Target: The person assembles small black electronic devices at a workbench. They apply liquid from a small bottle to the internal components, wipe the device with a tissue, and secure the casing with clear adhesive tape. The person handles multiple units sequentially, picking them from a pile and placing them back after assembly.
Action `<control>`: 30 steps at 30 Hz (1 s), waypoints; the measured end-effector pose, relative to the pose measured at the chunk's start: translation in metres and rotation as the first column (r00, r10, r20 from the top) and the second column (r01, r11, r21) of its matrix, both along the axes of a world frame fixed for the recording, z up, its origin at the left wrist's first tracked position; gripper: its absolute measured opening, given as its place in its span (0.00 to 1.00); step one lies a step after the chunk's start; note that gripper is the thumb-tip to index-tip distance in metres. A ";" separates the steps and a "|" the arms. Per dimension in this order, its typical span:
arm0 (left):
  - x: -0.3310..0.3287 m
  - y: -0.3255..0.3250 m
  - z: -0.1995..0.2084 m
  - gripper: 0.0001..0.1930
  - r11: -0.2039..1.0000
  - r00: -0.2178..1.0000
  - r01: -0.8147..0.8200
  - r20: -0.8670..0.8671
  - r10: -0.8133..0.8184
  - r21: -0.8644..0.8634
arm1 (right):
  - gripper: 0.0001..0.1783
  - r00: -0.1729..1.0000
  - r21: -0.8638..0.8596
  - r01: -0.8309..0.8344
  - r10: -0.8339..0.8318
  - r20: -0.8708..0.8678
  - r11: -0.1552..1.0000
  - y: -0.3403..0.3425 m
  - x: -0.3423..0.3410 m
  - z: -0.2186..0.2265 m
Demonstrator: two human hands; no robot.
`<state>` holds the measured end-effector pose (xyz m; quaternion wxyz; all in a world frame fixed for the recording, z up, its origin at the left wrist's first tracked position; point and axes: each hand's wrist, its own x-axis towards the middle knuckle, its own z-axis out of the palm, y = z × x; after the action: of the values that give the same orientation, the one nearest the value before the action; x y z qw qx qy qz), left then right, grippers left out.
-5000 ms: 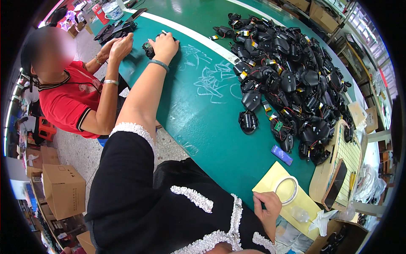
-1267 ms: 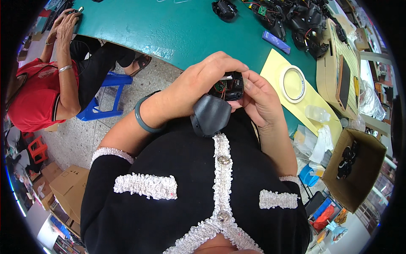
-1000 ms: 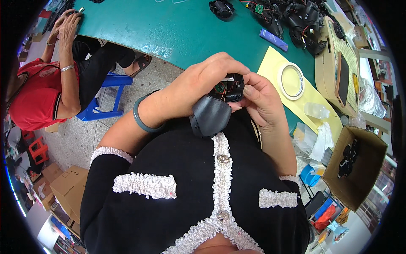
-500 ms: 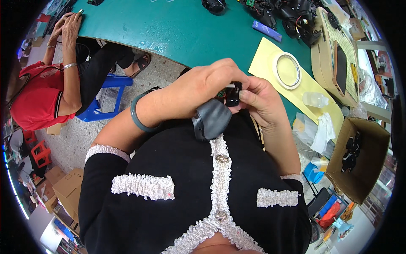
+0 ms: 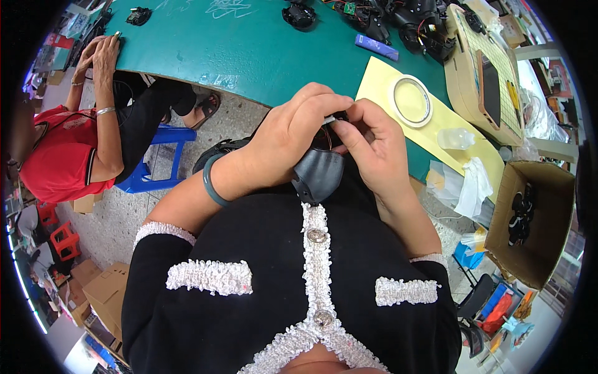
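Bright, even overhead light; soft shadows; sharp at centre; heavily bent toward a black, slightly blurred fisheye rim.

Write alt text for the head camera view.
Both hands, the left hand and right hand, grip a dark grey moulded plastic part held close to the chest, above a green worktable. A white tape ring lies on a yellow sheet nearby.
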<state>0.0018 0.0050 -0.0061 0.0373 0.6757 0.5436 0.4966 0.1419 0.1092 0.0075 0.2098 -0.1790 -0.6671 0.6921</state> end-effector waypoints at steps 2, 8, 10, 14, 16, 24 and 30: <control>0.000 0.001 0.004 0.33 1.000 1.000 -0.017 0.013 0.016 0.009 | 0.06 0.999 0.009 0.040 -0.040 0.000 0.999 -0.003 -0.003 -0.004; -0.001 0.004 0.003 0.32 0.979 0.968 -0.139 0.186 0.166 -0.151 | 0.16 0.995 -0.254 -0.070 0.049 -0.086 0.965 0.005 0.003 -0.020; -0.004 0.011 -0.010 0.31 0.967 0.919 -0.154 0.331 0.215 -0.201 | 0.27 0.991 -0.241 -0.130 0.121 -0.051 0.962 0.011 0.011 -0.021; -0.011 0.027 -0.027 0.34 0.967 0.864 -0.059 0.472 0.174 -0.249 | 0.25 0.982 0.301 0.181 -0.189 -0.003 0.936 0.015 0.034 -0.030; -0.012 0.033 -0.028 0.33 0.963 0.874 -0.137 0.428 0.228 -0.234 | 0.22 0.924 0.620 0.363 -0.356 -0.141 0.695 0.025 0.060 -0.035; -0.011 0.031 -0.018 0.37 0.972 0.861 0.070 0.505 0.055 -0.225 | 0.31 0.557 0.481 0.771 -0.808 -0.192 0.417 0.077 0.134 -0.045; -0.005 0.024 -0.013 0.34 0.967 0.848 0.154 0.529 -0.025 -0.201 | 0.30 0.722 0.448 0.642 -0.687 -0.081 0.622 0.088 0.115 -0.044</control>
<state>-0.0037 0.0294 -0.0194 0.2866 0.5309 0.5356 0.5909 0.2568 0.1967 -0.0367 0.4524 -0.3934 -0.7027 0.3832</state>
